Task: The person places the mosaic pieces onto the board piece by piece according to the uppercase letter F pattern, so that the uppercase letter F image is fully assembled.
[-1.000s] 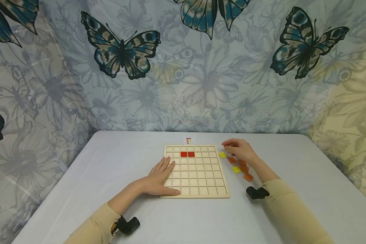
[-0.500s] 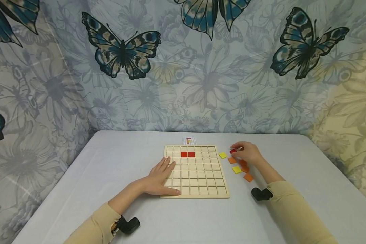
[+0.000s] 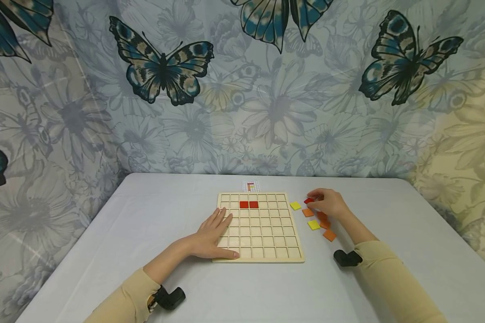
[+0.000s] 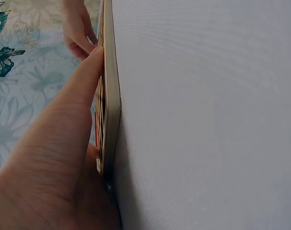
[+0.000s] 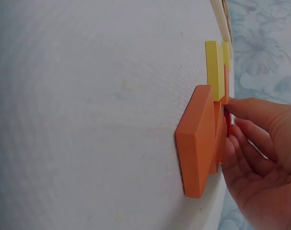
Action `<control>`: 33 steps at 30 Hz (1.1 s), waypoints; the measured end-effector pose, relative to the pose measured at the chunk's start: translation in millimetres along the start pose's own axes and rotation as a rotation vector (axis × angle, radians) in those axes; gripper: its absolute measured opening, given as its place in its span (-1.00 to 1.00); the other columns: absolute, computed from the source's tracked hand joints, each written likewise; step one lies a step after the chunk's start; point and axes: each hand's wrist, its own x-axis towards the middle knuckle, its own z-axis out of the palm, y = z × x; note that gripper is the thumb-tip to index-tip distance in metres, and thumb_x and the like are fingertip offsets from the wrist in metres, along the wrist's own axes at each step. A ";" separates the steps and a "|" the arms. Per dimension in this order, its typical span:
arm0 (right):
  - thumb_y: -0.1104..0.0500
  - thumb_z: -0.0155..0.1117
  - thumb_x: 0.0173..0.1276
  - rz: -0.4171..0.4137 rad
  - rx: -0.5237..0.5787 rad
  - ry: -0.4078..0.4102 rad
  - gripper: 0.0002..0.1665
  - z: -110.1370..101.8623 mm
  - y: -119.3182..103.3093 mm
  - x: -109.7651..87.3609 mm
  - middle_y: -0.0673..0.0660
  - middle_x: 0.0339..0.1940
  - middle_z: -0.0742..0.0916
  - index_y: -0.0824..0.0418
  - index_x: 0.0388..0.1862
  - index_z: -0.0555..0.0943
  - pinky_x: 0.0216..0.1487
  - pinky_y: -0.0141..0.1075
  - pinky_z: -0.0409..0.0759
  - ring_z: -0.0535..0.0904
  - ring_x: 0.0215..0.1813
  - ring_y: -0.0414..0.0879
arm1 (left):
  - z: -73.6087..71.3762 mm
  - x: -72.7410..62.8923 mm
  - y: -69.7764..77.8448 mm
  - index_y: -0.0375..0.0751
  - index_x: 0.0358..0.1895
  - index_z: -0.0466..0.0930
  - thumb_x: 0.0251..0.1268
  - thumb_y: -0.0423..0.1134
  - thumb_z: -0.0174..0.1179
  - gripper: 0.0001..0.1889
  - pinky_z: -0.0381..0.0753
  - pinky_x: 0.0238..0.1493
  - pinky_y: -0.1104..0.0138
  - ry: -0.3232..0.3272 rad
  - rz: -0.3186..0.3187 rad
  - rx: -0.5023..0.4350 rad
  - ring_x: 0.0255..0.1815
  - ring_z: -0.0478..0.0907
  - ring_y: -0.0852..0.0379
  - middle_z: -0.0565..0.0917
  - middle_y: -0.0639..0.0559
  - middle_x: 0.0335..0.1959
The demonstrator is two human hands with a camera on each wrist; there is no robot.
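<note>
Resting spread across the left side of the grid board (image 3: 268, 241), the left hand (image 3: 210, 235) had its fingers apart and clamped nothing; its position had not altered over the last second. On the board, two red squares (image 3: 244, 205) sat side by side in the second row from the far edge, also unchanged. A small printed card (image 3: 251, 186) lay just beyond the board on the desk (image 3: 169, 193). To the right, one change was recorded: the right hand (image 3: 329, 204) had drawn back rightward, and a loose red tile (image 3: 308, 201) had come into view, pinched between thumb and fingers. Whether it was lifted could not be determined. In judgement, a third red piece was thereby secured but remained off the board. Count, left to right: one board, two seated red squares, one card, two yellow tiles (image 3: 313, 225), one held red tile, four visible orange tiles (image 3: 329, 235); others behind the hand could not be excluded.
</note>
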 end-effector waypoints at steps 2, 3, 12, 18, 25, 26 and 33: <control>0.15 0.38 0.27 0.000 0.001 0.011 -0.53 0.5 0.3 0.2 0.28 -0.12 0.69 0.37 0.10 0.59 -0.16 -0.17 0.57 0.56 -0.09 0.11 | 0.5 0.2 -0.2 -0.19 0.58 -0.22 0.10 0.41 0.21 0.18 -0.28 0.45 -0.11 0.001 -0.004 0.000 0.56 -0.52 -0.10 -0.35 -0.16 0.59; 0.15 0.38 0.27 -0.002 0.001 0.015 -0.52 0.8 0.0 0.1 0.28 -0.11 0.69 0.37 0.11 0.59 -0.14 -0.16 0.58 0.57 -0.08 0.11 | 0.5 0.1 -0.2 -0.18 0.58 -0.22 0.10 0.41 0.20 0.18 -0.29 0.46 -0.10 0.001 -0.005 0.000 0.56 -0.52 -0.09 -0.36 -0.15 0.59; 0.10 0.40 0.27 0.021 0.073 0.011 -0.45 5.7 -6.3 1.7 0.27 -0.04 0.69 0.34 0.17 0.57 -0.15 -0.22 0.58 0.58 -0.05 0.09 | 0.4 -0.2 0.2 -0.20 0.58 -0.21 0.11 0.39 0.21 0.17 -0.28 0.45 -0.11 0.005 0.002 0.002 0.56 -0.52 -0.11 -0.35 -0.18 0.58; 0.10 0.41 0.27 -0.003 0.130 -0.009 -0.46 11.0 -18.1 1.4 0.23 -0.05 0.70 0.32 0.17 0.58 -0.13 -0.24 0.58 0.60 -0.05 0.06 | 0.0 0.5 -0.1 -0.21 0.58 -0.21 0.11 0.40 0.20 0.18 -0.28 0.45 -0.11 0.005 0.002 0.002 0.56 -0.52 -0.11 -0.34 -0.18 0.58; 0.10 0.44 0.25 -0.067 0.144 -0.030 -0.49 17.9 -30.7 2.7 0.18 -0.11 0.73 0.31 0.12 0.62 -0.13 -0.24 0.60 0.63 -0.06 0.03 | -0.6 -0.2 1.4 -0.19 0.58 -0.24 0.10 0.41 0.20 0.19 -0.29 0.46 -0.08 -0.006 -0.007 0.012 0.56 -0.53 -0.08 -0.36 -0.15 0.59; 0.10 0.44 0.24 -0.069 0.144 -0.033 -0.50 19.3 -32.9 3.1 0.17 -0.12 0.73 0.30 0.11 0.62 -0.13 -0.23 0.60 0.63 -0.06 0.03 | -0.7 -0.3 1.5 -0.19 0.58 -0.24 0.10 0.41 0.20 0.19 -0.29 0.46 -0.09 -0.007 -0.007 0.010 0.56 -0.53 -0.08 -0.36 -0.15 0.59; 0.08 0.47 0.21 -0.086 0.136 -0.063 -0.52 33.2 -49.0 8.7 0.08 -0.20 0.74 0.25 0.07 0.66 -0.16 -0.24 0.54 0.62 -0.11 -0.03 | -0.7 -0.8 0.9 -0.19 0.58 -0.23 0.10 0.41 0.20 0.19 -0.28 0.45 -0.11 0.001 0.002 0.006 0.56 -0.52 -0.11 -0.36 -0.17 0.58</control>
